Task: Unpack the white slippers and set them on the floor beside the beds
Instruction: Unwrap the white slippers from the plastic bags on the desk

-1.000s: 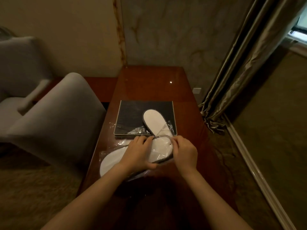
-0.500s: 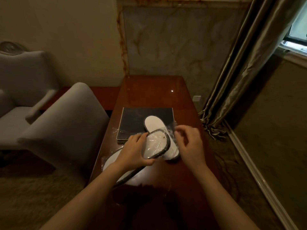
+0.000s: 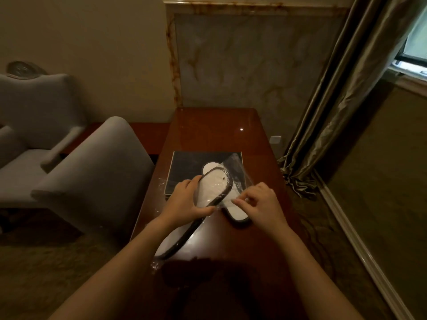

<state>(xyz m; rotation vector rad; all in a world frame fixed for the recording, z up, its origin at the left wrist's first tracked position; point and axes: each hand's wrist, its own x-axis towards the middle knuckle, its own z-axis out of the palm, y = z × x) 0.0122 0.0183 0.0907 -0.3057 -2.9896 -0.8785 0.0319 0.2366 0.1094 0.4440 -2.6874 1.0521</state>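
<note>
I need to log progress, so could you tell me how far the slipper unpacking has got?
Done: nothing on the floor yet. In hand: the left hand grips one white slipper above the table, while the right hand pinches the clear plastic wrapper. Left: removing the wrapper and placing both slippers by the beds.

Dim, warm room; daylight enters from the window point(image 3: 413, 58) far right of the hands. A small glare spot marks the worktop point(image 3: 241, 129). Edges bend, wide-angle.

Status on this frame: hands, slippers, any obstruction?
Left hand gripping upper slipper. Right hand pinching clear wrapper. Second slipper beneath, on table. Nothing blocking.
</note>
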